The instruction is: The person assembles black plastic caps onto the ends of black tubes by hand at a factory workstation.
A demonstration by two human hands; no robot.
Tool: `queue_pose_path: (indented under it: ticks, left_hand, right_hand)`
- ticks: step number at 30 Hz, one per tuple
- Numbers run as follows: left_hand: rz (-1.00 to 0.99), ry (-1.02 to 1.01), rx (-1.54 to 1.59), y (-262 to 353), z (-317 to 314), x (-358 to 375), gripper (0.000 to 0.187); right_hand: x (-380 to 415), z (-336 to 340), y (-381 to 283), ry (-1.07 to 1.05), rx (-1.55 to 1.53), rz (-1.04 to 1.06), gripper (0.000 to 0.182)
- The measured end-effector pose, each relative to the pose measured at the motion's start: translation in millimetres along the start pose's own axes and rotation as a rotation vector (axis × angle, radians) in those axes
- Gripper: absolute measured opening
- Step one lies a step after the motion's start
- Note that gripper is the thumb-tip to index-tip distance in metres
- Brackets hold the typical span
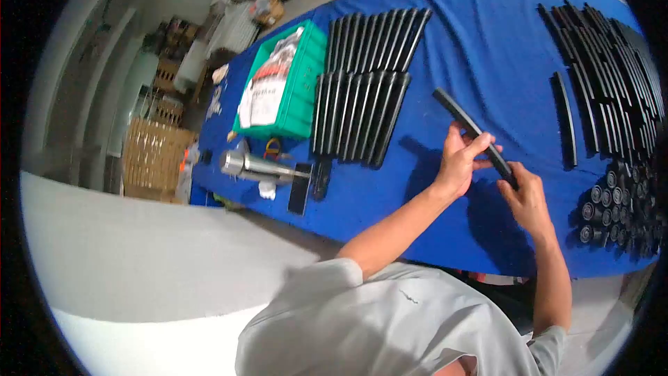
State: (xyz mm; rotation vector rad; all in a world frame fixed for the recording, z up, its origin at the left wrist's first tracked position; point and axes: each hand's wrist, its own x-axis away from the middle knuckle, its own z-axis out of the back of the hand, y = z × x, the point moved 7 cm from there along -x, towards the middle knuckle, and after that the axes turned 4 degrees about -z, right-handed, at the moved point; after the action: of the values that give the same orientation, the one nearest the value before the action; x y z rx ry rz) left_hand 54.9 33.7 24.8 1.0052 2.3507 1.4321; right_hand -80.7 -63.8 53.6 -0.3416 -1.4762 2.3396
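I hold one long black curved strip [465, 120] above the blue table [487, 35]. My left hand [460, 160] grips it near the middle, fingers wrapped over it. At the strip's near end my right hand [527, 197] pinches it. The far end of the strip sticks out free toward the table's middle.
Two rows of black strips [362, 90] lie side by side on the left. A big pile of strips [612, 76] and several black cylinders [612, 209] fill the right. A green crate [304, 90], a metal flask [254, 166] and a single strip [565, 118] also lie there.
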Motion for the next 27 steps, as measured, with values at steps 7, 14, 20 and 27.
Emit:
queue_pose_path:
  ticks: [7, 14, 20, 27]
  left_hand:
    - [-0.016, 0.023, 0.02, 1.3, 9.1, 6.7, 0.046]
    - [-0.02, 0.019, -0.029, 1.0, 18.2, 4.9, 0.044]
    - [-0.026, 0.023, -0.095, 4.1, 15.8, 3.3, 0.036]
    - [0.038, -0.042, -0.181, -2.2, 11.6, 0.3, 0.04]
  right_hand:
    - [0.6, -11.9, 3.7, -0.038, 0.002, -0.039, 0.027]
    - [5.9, -24.6, -9.9, -0.182, -0.074, -0.086, 0.037]
    - [5.0, -26.1, -2.4, -0.29, -0.108, -0.126, 0.041]
    - [4.7, -24.0, -5.4, -0.388, -0.013, 0.021, 0.05]
